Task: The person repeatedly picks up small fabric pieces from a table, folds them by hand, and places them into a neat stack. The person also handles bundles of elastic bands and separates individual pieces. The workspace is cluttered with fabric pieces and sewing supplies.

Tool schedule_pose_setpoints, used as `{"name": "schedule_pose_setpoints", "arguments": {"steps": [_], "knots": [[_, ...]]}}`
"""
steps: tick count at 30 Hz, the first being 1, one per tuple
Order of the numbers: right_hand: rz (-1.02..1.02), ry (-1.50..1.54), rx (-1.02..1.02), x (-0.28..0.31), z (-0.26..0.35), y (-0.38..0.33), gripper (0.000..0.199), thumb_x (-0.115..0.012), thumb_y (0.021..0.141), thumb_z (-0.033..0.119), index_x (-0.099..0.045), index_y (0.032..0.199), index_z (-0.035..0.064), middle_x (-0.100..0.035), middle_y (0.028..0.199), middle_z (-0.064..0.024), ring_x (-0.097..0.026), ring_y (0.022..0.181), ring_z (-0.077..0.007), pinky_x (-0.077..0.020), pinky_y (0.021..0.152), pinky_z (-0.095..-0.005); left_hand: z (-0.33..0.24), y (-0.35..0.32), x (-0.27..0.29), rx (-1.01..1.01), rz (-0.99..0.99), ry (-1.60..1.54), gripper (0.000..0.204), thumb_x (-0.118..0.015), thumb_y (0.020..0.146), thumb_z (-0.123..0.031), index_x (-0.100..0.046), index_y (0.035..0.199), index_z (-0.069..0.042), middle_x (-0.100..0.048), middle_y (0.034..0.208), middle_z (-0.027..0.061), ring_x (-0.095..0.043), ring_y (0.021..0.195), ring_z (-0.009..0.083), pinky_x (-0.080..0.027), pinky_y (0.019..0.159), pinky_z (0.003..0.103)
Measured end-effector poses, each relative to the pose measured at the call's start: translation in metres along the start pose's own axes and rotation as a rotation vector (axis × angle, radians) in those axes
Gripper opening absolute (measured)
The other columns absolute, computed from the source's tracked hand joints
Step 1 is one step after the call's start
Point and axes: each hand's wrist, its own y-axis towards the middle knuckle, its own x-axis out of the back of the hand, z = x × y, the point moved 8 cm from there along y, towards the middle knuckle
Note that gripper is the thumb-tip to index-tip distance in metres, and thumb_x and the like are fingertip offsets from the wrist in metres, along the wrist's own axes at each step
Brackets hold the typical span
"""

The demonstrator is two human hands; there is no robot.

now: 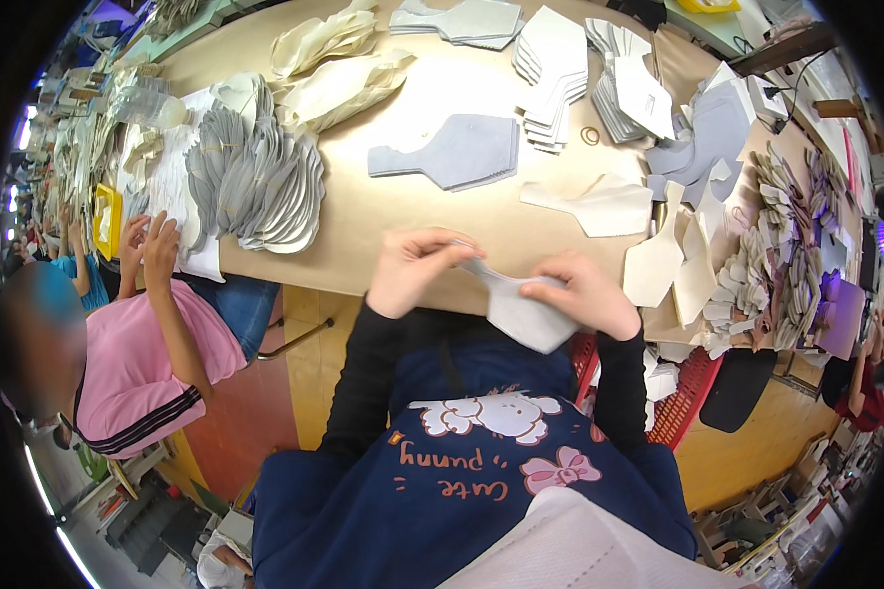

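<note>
A: In the head view, what do the two hands hold?
B: One grey piece [525,311], narrow at one end and wide at the other. The left hand [417,270] pinches the narrow end, thumb against fingers. The right hand [591,294] is also nearly closed, with its thumb on the wide part.
A: And where is this piece?
B: It is between the hands, at the near edge of the table [344,221].
A: How is the table's surface?
B: It is light brown and smooth. Beyond the hands lies a grey-blue stack [462,152], and farther, a white stack [558,64]. To the right of the right hand there are cream pieces [653,263], then a heap of small pieces [756,280]. Well to the left of the left hand are grey bundles [250,172].
A: What does the room show?
B: Left of the left hand sits a co-worker in a pink top [152,358], both hands raised by the table. Below the right hand, a red basket [686,404] stands beside the person. The floor [255,432] is yellow and red.
</note>
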Motion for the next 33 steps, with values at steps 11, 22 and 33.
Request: {"name": "schedule_pose_setpoints", "arguments": {"steps": [11,22,33], "knots": [[-0.635,0.310,-0.055,0.024,-0.032,-0.010,0.022,-0.073,0.093,0.017,-0.073,0.093,-0.0044,-0.064,0.069,-0.0012,-0.052,0.063,-0.0073,-0.0425,0.059,-0.0268,0.035,0.017,0.027,0.200,0.021,-0.200,0.025,-0.062,0.102,-0.020,-0.071,0.115,0.000,-0.074,0.100,0.0066,-0.069,0.091,0.0107,-0.056,0.079,0.025],[-0.924,0.075,0.234,0.012,-0.030,-0.036,0.068,-0.076,0.085,0.008,-0.045,0.145,0.0025,-0.055,0.129,-0.0129,-0.058,0.078,-0.0173,-0.0508,0.075,-0.0303,-0.068,0.052,0.031,-0.245,-0.139,0.096,0.018,-0.067,0.096,-0.004,-0.074,0.110,0.005,-0.074,0.098,0.0056,-0.067,0.085,0.0105,-0.055,0.079,0.025],[-0.716,0.047,0.099,0.003,-0.027,-0.007,0.047,-0.072,0.088,0.007,-0.057,0.133,0.0024,-0.062,0.116,-0.0136,-0.053,0.059,-0.0154,-0.0479,0.058,-0.0290,-0.111,0.262,0.143,-0.275,-0.629,0.537,0.032,-0.071,0.093,-0.021,-0.072,0.120,-0.002,-0.074,0.106,0.0088,-0.070,0.087,0.0231,-0.058,0.080,0.039]]}}
